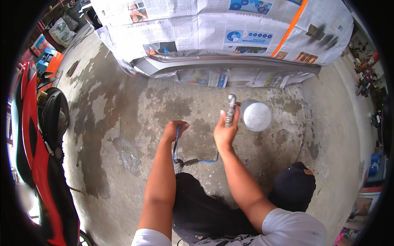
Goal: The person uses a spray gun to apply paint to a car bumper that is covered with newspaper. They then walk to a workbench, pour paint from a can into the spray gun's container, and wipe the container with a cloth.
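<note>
My right hand point(225, 134) is wrapped round a metal spray gun point(231, 107), with its fingers closed on the grip. A round, silvery paint cup point(257, 117) is attached at the gun's right side. To the left, my left hand point(174, 129) is closed on a thin blue air hose point(174, 152). That hose hangs down to a dark coupling point(179, 165) by my knee, then runs right and up toward the gun. Ahead of both hands stands a vehicle covered in newspaper point(246, 24), with a grey lower trim strip point(176, 64) left bare.
An orange strip of tape point(289, 28) crosses the newspaper. Red and black motorbike fairings point(35, 139) stand along the left side. The concrete floor point(111, 135) has dark wet-looking patches. Tools and parts point(363, 78) line the right wall.
</note>
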The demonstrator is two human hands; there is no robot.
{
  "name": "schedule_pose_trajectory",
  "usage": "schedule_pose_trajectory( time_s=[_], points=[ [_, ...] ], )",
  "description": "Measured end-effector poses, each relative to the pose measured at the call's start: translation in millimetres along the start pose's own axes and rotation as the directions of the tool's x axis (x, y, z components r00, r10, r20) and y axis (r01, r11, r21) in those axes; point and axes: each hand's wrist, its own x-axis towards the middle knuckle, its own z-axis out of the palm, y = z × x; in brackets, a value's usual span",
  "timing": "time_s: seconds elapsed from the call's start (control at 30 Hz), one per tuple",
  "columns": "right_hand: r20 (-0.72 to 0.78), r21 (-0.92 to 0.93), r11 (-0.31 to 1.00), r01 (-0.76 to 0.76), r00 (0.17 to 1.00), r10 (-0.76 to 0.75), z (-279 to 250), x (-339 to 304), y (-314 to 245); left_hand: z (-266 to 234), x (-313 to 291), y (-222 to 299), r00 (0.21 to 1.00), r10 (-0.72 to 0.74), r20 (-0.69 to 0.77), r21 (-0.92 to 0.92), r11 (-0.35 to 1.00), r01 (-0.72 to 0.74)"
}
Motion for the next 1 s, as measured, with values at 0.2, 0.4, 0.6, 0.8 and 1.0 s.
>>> schedule_pose_trajectory(
  time_s=[0.2, 0.4, 0.6, 0.8, 1.0],
  points=[
    [0.285, 0.149, 0.979, 0.138, 0.942, -0.176, 71, -44, 16, -12, -38, -4, 0.997, -0.076, 0.008, 0.065, 0.995, 0.076],
    [0.476, 0.273, 0.953, 0.132, 0.843, -0.253, 74, -20, 36, -13, -62, 22, 0.993, -0.111, -0.045, 0.139, 0.984, 0.116],
    [0.336, 0.229, 0.945, 0.235, 0.892, -0.304, 2, 57, 83, 41, -28, 94, 0.997, -0.052, 0.055, 0.271, 0.962, 0.035],
    [0.229, 0.207, 0.957, 0.204, 0.941, -0.250, -105, 134, 138, 113, 9, 179, 0.981, 0.082, 0.173, 0.265, 0.956, -0.126],
    [0.147, 0.234, 0.961, 0.147, 0.972, -0.185, -196, 211, 183, 183, 22, 282, 0.994, 0.057, 0.095, 0.345, 0.935, -0.087]
  ],
)
